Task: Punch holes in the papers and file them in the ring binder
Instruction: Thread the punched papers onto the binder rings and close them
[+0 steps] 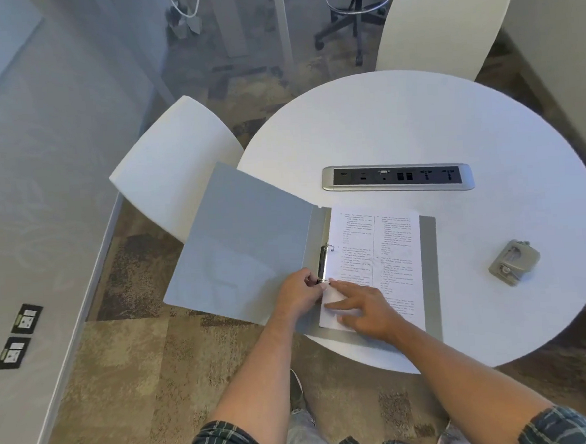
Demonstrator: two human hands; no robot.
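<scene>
Both hands [330, 298] at ring binder's [245, 245] near ring, right flat on papers [376, 258]

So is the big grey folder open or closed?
Open. The ring binder lies spread flat on the table, front cover folded out to the left, the papers showing on its right half beside the metal rings.

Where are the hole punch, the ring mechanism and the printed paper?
hole punch [514, 262]: head view, its grey top.
ring mechanism [322, 263]: head view, the metal bar.
printed paper [386, 250]: head view, middle of the page.
</scene>
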